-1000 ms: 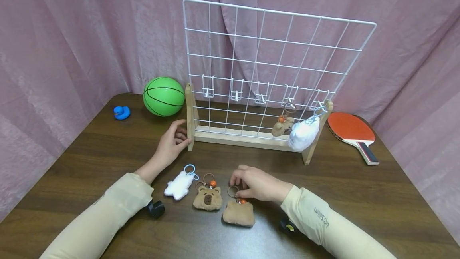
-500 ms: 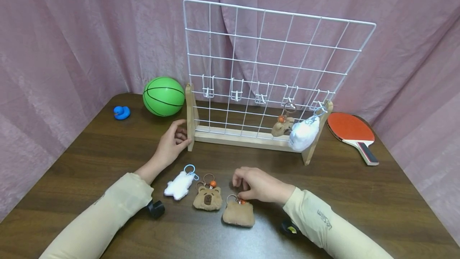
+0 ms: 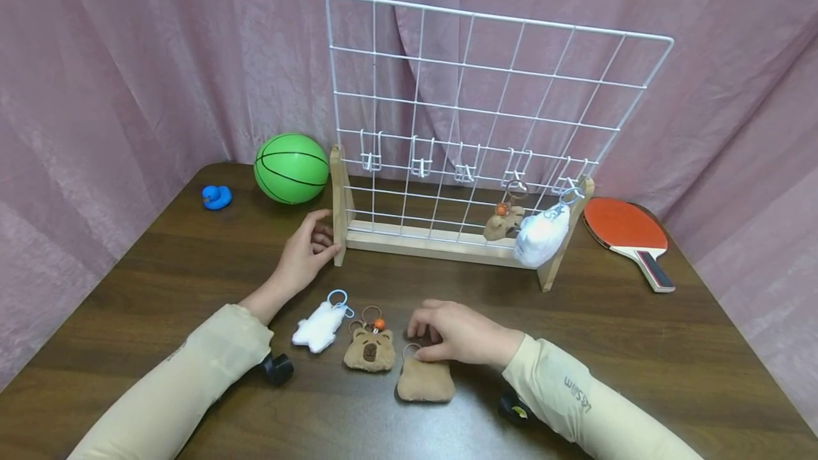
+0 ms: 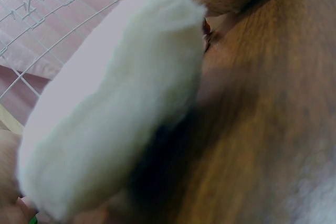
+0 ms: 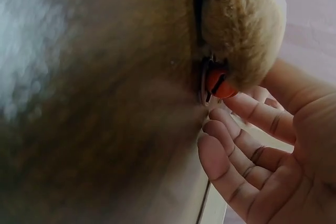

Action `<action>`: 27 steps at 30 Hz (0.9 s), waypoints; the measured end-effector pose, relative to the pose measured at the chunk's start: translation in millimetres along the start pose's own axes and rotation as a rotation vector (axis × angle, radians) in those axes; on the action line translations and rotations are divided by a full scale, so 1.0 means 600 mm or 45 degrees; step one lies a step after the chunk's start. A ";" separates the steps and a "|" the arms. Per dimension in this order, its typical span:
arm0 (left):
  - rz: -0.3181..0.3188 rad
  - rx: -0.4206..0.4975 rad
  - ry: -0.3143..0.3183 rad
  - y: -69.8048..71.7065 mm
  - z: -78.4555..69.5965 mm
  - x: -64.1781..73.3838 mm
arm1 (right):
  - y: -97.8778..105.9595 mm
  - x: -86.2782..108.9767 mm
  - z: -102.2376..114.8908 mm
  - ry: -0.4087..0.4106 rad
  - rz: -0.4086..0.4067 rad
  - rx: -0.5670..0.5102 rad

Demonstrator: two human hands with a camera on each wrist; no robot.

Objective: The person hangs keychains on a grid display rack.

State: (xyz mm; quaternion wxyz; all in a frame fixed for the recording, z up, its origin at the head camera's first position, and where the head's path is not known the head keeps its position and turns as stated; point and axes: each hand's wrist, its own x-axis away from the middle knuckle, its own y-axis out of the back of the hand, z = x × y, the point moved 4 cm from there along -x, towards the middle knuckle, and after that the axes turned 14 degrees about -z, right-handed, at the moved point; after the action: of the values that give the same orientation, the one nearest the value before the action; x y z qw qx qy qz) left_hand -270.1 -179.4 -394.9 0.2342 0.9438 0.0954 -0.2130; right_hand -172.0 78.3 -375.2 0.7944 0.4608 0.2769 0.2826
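At the wooden end post [image 3: 339,211] of a white wire grid rack, my left hand [image 3: 303,250] grips with thumb and curled fingers. My right hand [image 3: 463,332] is over a brown plush keychain [image 3: 424,382] lying face down, its thumb at the top edge near the metal ring. In the right wrist view its fingers [image 5: 215,156] are loosely bent beside the orange bell [image 5: 220,82]. To the left lie a bear-faced brown keychain [image 3: 369,351] and a white plush keychain [image 3: 319,326] with a blue ring; the white plush [image 4: 115,98] fills much of the left wrist view.
Several hooks [image 3: 420,162] line the grid [image 3: 498,73]. A brown keychain [image 3: 503,223] and a white one [image 3: 542,236] hang at its right. A green ball [image 3: 291,169] and blue duck [image 3: 216,197] sit at left, a red paddle [image 3: 626,233] at right.
The right hand first drew slightly back to the right, letting the ring drop, then moved left and down so its thumb covers the bell. The left hand stays at the post.
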 end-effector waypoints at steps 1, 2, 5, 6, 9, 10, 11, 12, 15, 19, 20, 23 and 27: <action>0.001 0.001 0.003 0.000 -0.001 0.000 | 0.000 0.000 0.001 0.006 0.003 0.010; 0.002 0.002 0.004 0.000 -0.001 -0.001 | 0.000 0.000 0.002 0.011 0.006 0.019; 0.004 -0.002 0.003 0.000 -0.002 -0.001 | -0.001 0.000 0.006 0.041 0.009 0.050; 0.006 -0.004 0.003 0.000 -0.002 -0.001 | -0.001 0.000 0.007 0.053 0.007 0.059; 0.006 -0.008 -0.001 0.000 -0.003 -0.002 | -0.002 0.000 0.011 0.078 0.001 0.090; 0.007 -0.008 -0.002 0.000 -0.003 -0.002 | -0.002 -0.001 0.012 0.084 -0.004 0.097; 0.007 -0.006 -0.001 0.000 -0.004 -0.003 | -0.002 -0.001 0.013 0.090 -0.007 0.105; 0.007 -0.006 -0.002 0.000 -0.004 -0.003 | -0.002 -0.001 0.013 0.091 -0.009 0.108; 0.008 -0.006 -0.001 0.000 -0.005 -0.003 | -0.003 0.000 0.014 0.093 -0.014 0.116; 0.010 -0.016 0.002 -0.001 -0.003 -0.002 | -0.004 0.001 0.013 0.083 -0.023 0.099; 0.010 -0.020 0.003 -0.001 -0.002 -0.001 | -0.005 0.001 0.012 0.077 -0.027 0.084; 0.007 -0.022 0.002 -0.001 0.000 0.000 | -0.006 0.002 0.008 0.036 -0.030 -0.008; 0.007 -0.018 0.002 -0.001 0.001 0.000 | -0.007 0.004 0.001 -0.036 -0.021 -0.161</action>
State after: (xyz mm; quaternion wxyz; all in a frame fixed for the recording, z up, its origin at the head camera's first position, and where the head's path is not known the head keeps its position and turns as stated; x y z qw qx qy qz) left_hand -270.3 -179.2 -395.8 0.2414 0.9425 0.0945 -0.2107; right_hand -169.2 77.7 -379.2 0.8281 0.4112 0.2511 0.2866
